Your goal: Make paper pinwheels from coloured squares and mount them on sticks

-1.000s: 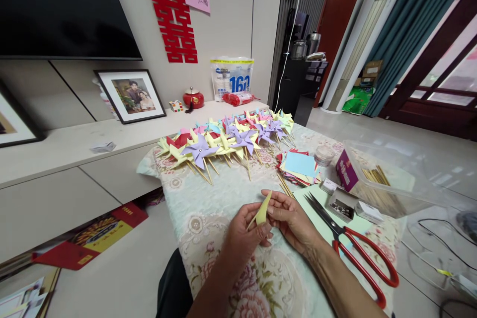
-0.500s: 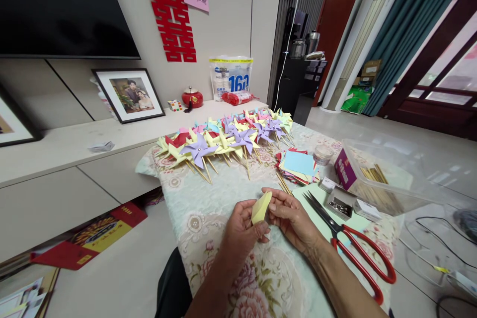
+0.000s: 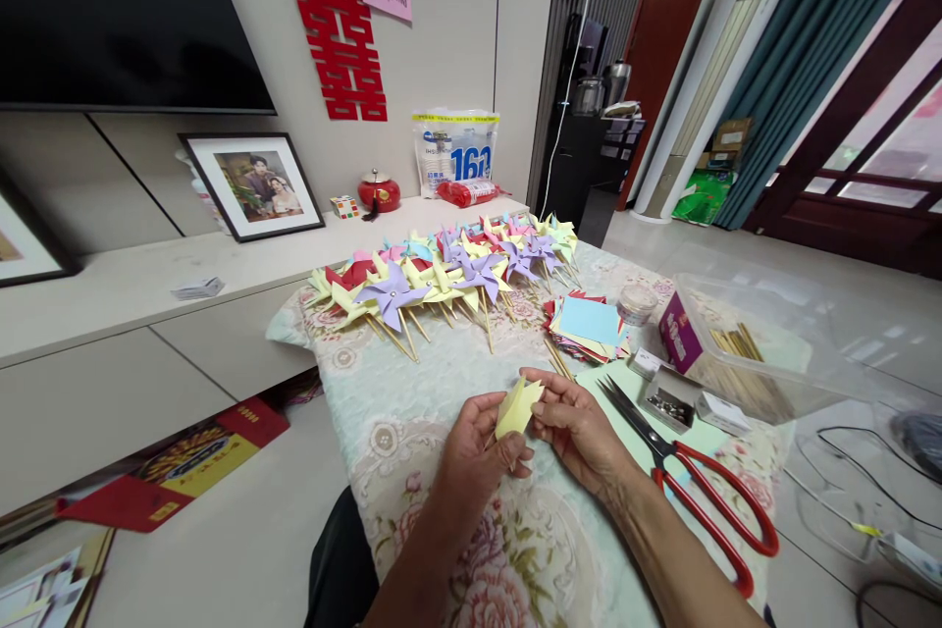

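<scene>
View from the head
The camera looks forward and down, past the bare left hand (image 3: 478, 456) and bare right hand (image 3: 578, 427) close by, to the flat, pale-grey wall (image 3: 450, 29) farther off.

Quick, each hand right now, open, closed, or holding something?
Left hand: closed, holding the folded yellow paper.
Right hand: partly curled at the paper's edge; grip can't be told.

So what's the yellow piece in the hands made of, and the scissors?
Yellow piece: looks like matte paper or thin card, from its thin edges and folds. Scissors: blades seem dark metal, from their dull sheen; handles, smooth and evenly red, probably plastic-coated.
</scene>
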Available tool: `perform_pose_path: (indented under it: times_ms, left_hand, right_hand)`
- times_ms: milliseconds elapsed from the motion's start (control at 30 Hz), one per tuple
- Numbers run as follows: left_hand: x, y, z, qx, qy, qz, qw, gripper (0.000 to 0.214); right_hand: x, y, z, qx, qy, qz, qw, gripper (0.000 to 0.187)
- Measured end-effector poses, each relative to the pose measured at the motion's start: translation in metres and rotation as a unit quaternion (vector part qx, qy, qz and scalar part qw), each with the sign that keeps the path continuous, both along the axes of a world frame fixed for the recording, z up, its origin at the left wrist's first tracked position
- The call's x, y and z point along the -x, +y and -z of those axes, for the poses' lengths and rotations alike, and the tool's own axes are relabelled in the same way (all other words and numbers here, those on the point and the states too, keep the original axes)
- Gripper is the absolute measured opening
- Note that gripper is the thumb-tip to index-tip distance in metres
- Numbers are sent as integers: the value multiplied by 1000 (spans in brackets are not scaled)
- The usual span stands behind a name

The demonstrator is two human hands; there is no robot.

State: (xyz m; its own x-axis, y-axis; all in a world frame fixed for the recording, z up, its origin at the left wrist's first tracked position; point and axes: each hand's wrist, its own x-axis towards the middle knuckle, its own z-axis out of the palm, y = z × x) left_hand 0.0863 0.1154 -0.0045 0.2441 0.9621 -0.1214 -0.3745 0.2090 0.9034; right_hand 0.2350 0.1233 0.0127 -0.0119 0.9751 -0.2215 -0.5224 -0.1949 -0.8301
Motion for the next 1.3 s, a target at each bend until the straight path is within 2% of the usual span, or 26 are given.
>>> perform_pose_path:
  times_ms: [400,633,800,867,967,1133,1233,1300]
  left_hand:
    - [6,1,-2,38,-36,21,998,63]
    - [8,0,-5,77,-61,19,995,48]
    - [6,-1,-5,79,-67,2,995,48]
    - [5,-1,-3,72,-61,-4,996,49]
    - [6,0,-1,61,-51,-18,997,48]
    - [8,0,-2,60,-54,-52,995,46]
    - [9,0,-3,65,-62,-56,994,45]
    - [9,0,-3,70,-66,-57,994,43]
  right_hand:
    - [-1,2,2,0,-29,7,1000,46]
    - [0,1,5,-15,-116,3,993,39]
    - [-2,1,9,-55,-175,38,982,47]
    - [-3,1,10,-80,-221,49,971,47]
    - [-3,1,10,-124,-290,46,948,37]
    - [-4,-1,10,-221,-381,37,897,27]
    - [-5,-1,11,-282,-425,43,859,27]
    - [-6,-2,10,-327,-463,57,822,24]
